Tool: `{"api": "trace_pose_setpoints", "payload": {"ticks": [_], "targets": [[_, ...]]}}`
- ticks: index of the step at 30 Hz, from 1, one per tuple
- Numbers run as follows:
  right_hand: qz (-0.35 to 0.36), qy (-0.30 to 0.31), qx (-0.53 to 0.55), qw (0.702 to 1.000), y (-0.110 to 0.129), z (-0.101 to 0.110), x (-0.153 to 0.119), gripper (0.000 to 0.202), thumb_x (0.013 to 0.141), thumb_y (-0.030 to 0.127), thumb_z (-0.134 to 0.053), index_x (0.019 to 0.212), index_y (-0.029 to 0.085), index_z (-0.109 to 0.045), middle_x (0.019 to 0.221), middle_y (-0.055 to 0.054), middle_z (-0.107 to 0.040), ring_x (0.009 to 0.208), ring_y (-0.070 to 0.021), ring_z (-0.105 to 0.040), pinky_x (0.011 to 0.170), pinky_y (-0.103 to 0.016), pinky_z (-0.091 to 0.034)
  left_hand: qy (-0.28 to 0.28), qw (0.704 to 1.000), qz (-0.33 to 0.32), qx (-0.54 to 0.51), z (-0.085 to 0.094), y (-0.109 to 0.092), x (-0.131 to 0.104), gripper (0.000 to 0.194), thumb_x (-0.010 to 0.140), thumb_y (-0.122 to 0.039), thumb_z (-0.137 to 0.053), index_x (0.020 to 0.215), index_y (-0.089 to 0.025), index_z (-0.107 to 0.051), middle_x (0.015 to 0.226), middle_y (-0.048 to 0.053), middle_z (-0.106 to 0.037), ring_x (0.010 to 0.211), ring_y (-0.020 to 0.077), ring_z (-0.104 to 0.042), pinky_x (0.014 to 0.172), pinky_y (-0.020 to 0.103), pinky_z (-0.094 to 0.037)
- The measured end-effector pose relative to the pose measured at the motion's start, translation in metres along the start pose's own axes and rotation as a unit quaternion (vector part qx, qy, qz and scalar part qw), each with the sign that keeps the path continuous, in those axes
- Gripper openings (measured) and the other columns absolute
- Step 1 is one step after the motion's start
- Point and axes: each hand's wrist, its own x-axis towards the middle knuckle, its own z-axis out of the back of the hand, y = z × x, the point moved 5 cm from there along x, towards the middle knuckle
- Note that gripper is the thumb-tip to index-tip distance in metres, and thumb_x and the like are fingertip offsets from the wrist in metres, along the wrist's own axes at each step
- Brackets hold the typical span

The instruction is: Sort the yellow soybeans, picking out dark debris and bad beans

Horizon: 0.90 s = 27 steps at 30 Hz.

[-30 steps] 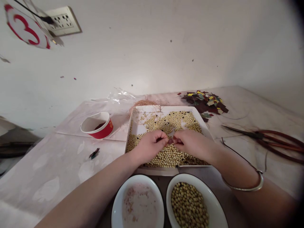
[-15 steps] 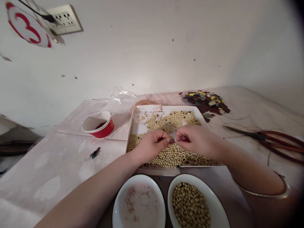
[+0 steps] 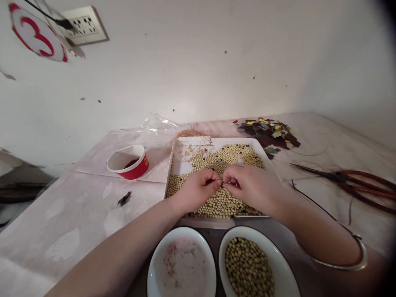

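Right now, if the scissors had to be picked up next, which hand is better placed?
The right hand, I'd judge: the scissors lie on its side of the table. The left hand is farther away and would likely have to cross the right arm.

At your frame's upper left, a black plug (image 3: 65, 24) sits in a wall socket (image 3: 84, 27), near a sign (image 3: 37, 34) (red 3 on white); at right you have scissors (image 3: 341, 177), left of centre, clear plastic (image 3: 157, 123).
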Motion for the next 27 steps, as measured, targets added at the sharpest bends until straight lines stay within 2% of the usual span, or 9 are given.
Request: {"api": "trace_pose_setpoints", "payload": {"ticks": [8,12,16,19,23,24,25,27], "targets": [[-0.004,0.003,0.003,1.000,0.001,-0.001,0.000,0.008,0.075,0.015,-0.053,0.068,0.019,-0.054,0.069,0.000,-0.057,0.063,-0.0135,-0.049,0.055,-0.025,-0.031,-0.001,1.000,-0.001,-0.003,0.000,0.000,0.000,0.019,0.083,-0.027,-0.044,0.069,-0.016,-0.051,0.062,-0.003,-0.047,0.059,0.0100,-0.042,0.055,0.021,-0.032],[0.020,0.005,0.009,1.000,0.004,-0.003,0.000,0.008,0.075,0.015,-0.053,0.068,0.019,-0.054,0.069,0.000,-0.056,0.062,-0.0131,-0.048,0.055,-0.024,-0.030,-0.007,1.000,-0.003,-0.001,0.000,0.001,0.000,0.019,0.083,-0.027,-0.045,0.071,-0.016,-0.053,0.063,-0.003,-0.047,0.061,0.0103,-0.041,0.055,0.021,-0.032],[-0.005,0.010,0.025,1.000,-0.005,0.001,0.000,0.009,0.073,0.014,-0.052,0.066,0.018,-0.053,0.063,0.001,-0.054,0.058,-0.0121,-0.046,0.052,-0.024,-0.029,-0.007,1.000,0.004,-0.006,0.001,0.001,-0.001,0.018,0.083,-0.028,-0.044,0.072,-0.016,-0.053,0.064,-0.002,-0.048,0.061,0.0103,-0.042,0.055,0.020,-0.033],[0.014,0.065,0.098,0.993,-0.003,0.006,-0.008,0.007,0.074,0.016,-0.051,0.067,0.018,-0.053,0.059,0.003,-0.053,0.054,-0.0104,-0.045,0.050,-0.023,-0.030,-0.006,1.000,0.007,0.001,0.001,-0.001,-0.001,0.018,0.082,-0.027,-0.045,0.071,-0.016,-0.053,0.063,-0.003,-0.049,0.061,0.0102,-0.043,0.055,0.020,-0.033],[0.090,0.205,0.177,0.958,0.014,0.008,-0.028,0.005,0.072,0.016,-0.053,0.071,0.019,-0.057,0.063,0.004,-0.057,0.055,-0.0090,-0.047,0.048,-0.020,-0.032,-0.014,1.000,0.008,0.011,0.002,-0.003,0.000,0.018,0.082,-0.027,-0.046,0.071,-0.016,-0.054,0.067,-0.001,-0.054,0.066,0.0115,-0.048,0.061,0.021,-0.037],[0.097,0.224,0.183,0.952,0.015,0.008,-0.031,0.006,0.072,0.016,-0.054,0.073,0.020,-0.058,0.065,0.004,-0.059,0.056,-0.0092,-0.048,0.048,-0.020,-0.032,-0.016,1.000,0.008,0.011,0.001,-0.003,0.000,0.018,0.082,-0.027,-0.046,0.071,-0.016,-0.054,0.068,-0.001,-0.055,0.066,0.0116,-0.048,0.061,0.022,-0.037],[0.096,0.228,0.184,0.951,0.014,0.008,-0.031,0.006,0.072,0.017,-0.055,0.075,0.020,-0.059,0.067,0.003,-0.060,0.057,-0.0095,-0.049,0.048,-0.020,-0.032,-0.017,1.000,0.007,0.010,0.001,-0.003,0.000,0.018,0.082,-0.027,-0.046,0.071,-0.016,-0.053,0.067,-0.001,-0.054,0.066,0.0115,-0.048,0.061,0.022,-0.037],[0.072,0.193,0.158,0.966,0.004,0.007,-0.024,0.005,0.074,0.019,-0.053,0.074,0.019,-0.059,0.065,0.003,-0.059,0.057,-0.0103,-0.049,0.049,-0.021,-0.031,-0.018,1.000,0.007,0.004,0.001,-0.002,-0.001,0.018,0.082,-0.027,-0.046,0.070,-0.016,-0.052,0.066,-0.002,-0.053,0.064,0.0110,-0.048,0.059,0.021,-0.036]]}}
